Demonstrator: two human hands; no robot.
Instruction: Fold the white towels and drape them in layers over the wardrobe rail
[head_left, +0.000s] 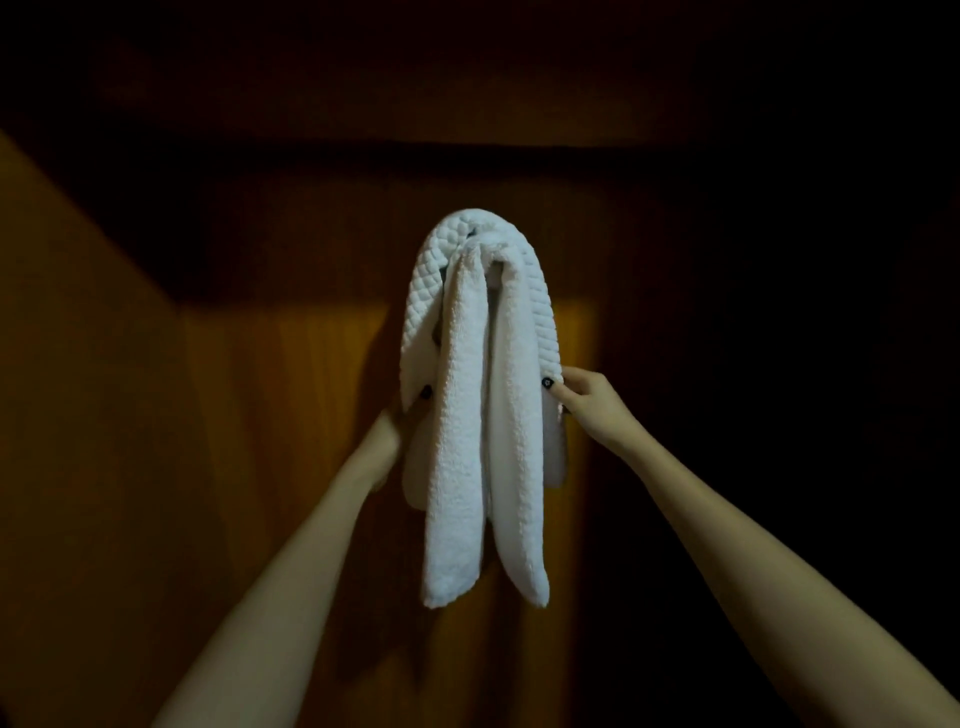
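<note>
White towels are pinched edgewise by the right hand. The grip of the left hand cannot be told. Dim wood panelling is seen behind.

White diamond-quilted outer towel, white nubbly inner towel, orange-brown wood-grain wardrobe back

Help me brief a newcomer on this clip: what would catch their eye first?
The bright white towels hanging in layers at centre, a quilted towel arched over a longer terry towel, against the dark wooden wardrobe. Next, the left hand and right hand holding the quilted towel's lower edges on either side.
</note>
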